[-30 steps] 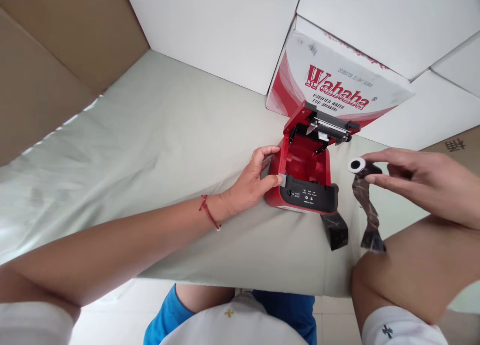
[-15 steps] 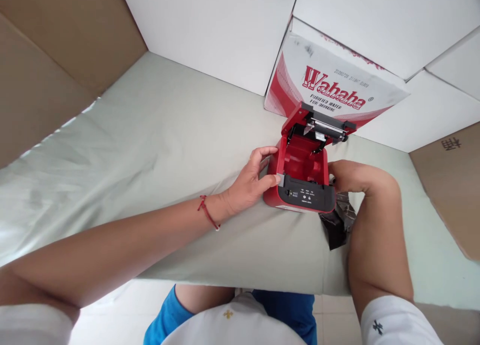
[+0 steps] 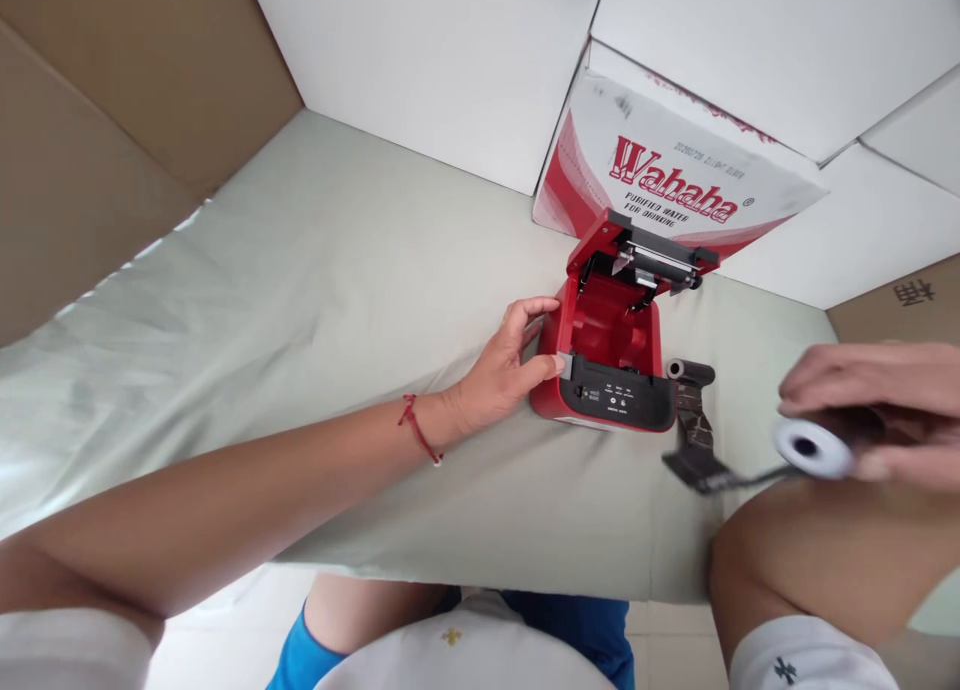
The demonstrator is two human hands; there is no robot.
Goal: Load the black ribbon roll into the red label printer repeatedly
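Note:
In the head view a red and black label printer [image 3: 613, 404] stands with its lid tilted up, and its red inside is bare. My left hand [image 3: 501, 370] grips the printer's left side, thumb on the grey front corner and fingers along the wall. At the far right, my right hand [image 3: 892, 400], blurred by motion, is closed around a roll [image 3: 832, 452] with a white end and a dark hole. A dark strip [image 3: 697, 460] runs from that roll toward a small black roll [image 3: 694, 372] lying just right of the printer.
Behind the printer is a white and red carton [image 3: 675, 160]. White panels [image 3: 420, 60] line the back, and brown cardboard [image 3: 120, 90] stands at the left. A pale green cloth [image 3: 360, 270] covers the table, whose front edge runs near my lap.
My right hand has moved right, away from the printer's side, with the white-ended roll now visible in it. The small black roll has come into view. My left hand stays on the printer.

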